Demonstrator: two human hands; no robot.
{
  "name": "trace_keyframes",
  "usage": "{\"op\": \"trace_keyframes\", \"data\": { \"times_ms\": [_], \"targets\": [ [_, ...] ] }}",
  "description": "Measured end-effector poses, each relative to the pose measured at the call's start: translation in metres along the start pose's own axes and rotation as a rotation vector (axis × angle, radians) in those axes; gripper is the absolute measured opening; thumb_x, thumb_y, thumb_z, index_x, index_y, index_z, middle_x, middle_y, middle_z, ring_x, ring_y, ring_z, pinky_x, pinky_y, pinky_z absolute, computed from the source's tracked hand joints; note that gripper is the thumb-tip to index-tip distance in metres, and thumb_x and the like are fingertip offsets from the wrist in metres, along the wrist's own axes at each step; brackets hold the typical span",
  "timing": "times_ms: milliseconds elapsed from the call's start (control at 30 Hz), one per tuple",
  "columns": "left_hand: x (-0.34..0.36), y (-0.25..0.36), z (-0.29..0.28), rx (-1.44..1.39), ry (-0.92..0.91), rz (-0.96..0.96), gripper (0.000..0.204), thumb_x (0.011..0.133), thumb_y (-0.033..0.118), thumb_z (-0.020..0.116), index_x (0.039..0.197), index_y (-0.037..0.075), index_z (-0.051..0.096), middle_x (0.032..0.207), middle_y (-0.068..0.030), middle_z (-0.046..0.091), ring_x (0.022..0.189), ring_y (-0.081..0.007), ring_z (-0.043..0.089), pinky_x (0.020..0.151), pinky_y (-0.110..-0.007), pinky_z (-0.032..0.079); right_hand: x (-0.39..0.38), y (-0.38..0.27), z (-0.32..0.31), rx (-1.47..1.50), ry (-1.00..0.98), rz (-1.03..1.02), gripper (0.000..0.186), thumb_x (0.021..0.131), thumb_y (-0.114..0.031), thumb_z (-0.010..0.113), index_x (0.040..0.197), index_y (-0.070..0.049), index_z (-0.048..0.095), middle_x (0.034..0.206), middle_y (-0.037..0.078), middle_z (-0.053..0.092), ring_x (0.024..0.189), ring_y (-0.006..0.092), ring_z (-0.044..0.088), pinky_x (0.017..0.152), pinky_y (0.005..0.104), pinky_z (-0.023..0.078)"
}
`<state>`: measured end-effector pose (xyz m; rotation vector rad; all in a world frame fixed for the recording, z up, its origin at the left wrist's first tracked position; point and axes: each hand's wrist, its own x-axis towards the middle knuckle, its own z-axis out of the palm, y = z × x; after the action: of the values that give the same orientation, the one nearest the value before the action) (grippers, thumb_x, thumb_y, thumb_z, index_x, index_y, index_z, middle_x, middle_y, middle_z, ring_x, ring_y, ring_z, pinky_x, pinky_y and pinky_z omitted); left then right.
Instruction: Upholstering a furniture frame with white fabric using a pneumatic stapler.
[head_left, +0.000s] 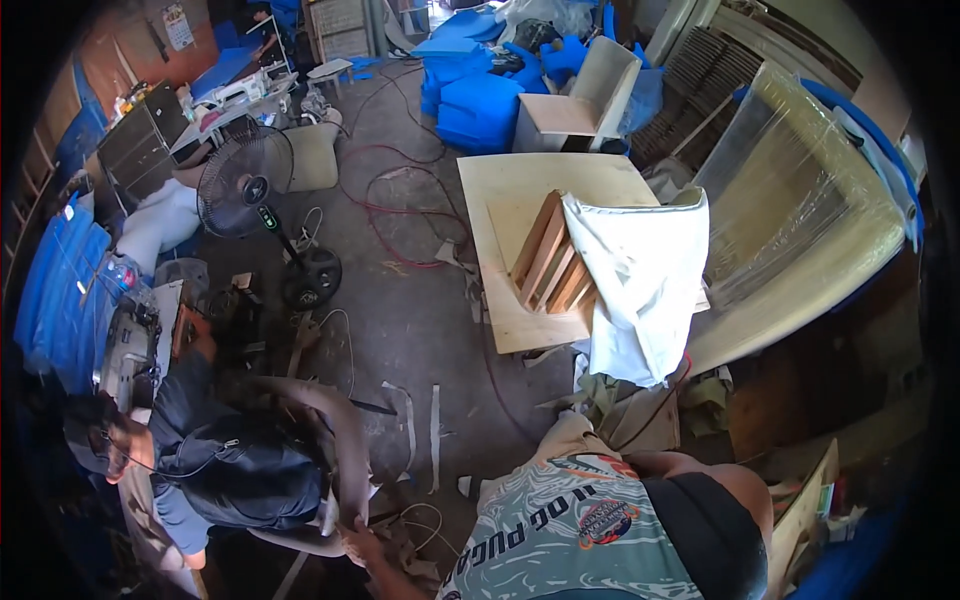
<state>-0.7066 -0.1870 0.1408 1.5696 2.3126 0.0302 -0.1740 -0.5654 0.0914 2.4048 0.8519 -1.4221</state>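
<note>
Hidden behind the patterned shirt (pixel 575 525), the right hand's state cannot be told. Left of the shirt, the left hand (pixel 362 545) meets a curved grey-brown piece's (pixel 350 455) lower end, finger closure unclear.

You are facing one dark pedestal fan (pixel 247 182), one wall calendar (pixel 177 27), one slatted wooden frame (pixel 545 262), one white cloth (pixel 645 275), one plastic-wrapped panel (pixel 765 225) and one high-backed seat (pixel 615 85). Two other people (pixel 240 470) are sharing the room with you. As far as the dim left side is showing, you are seeing two sewing machines (pixel 240 92).
</note>
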Motion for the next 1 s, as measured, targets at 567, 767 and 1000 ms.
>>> {"op": "trace_keyframes", "data": {
  "times_ms": [567,767,1000],
  "targets": [
    [-0.358,0.603,-0.035,-0.548,0.062,1.816,0.050,0.085,0.022,0.068,0.125,-0.003,0.055,0.129,-0.0215,0.056,0.122,-0.0386,0.051,0.102,-0.047,0.042,0.139,0.112,-0.241,0.191,0.481,-0.562,0.038,0.088,-0.033,0.056,0.112,-0.004,0.064,0.102,0.018,0.068,0.088,0.0321,0.067,0.083,0.0409,0.051],
    [-0.404,0.733,-0.022,-0.436,0.095,1.835,0.044,0.094,0.024,0.056,0.126,-0.006,0.052,0.127,-0.0270,0.054,0.118,-0.0434,0.052,0.101,-0.049,0.040,0.098,0.163,-0.227,0.486,0.432,-0.504,0.037,0.090,-0.035,0.055,0.109,-0.004,0.064,0.105,0.021,0.066,0.095,0.0372,0.065,0.081,0.0474,0.052],
    [-0.392,0.781,0.010,0.056,0.071,1.607,0.044,0.092,0.046,0.057,0.100,0.002,0.061,0.090,-0.0189,0.067,0.083,-0.0392,0.065,0.077,-0.049,0.049,0.088,0.228,-0.159,0.795,0.340,-0.286,0.041,0.090,-0.042,0.056,0.103,-0.005,0.068,0.096,0.021,0.069,0.089,0.0351,0.067,0.080,0.0451,0.051]
  ]
}}
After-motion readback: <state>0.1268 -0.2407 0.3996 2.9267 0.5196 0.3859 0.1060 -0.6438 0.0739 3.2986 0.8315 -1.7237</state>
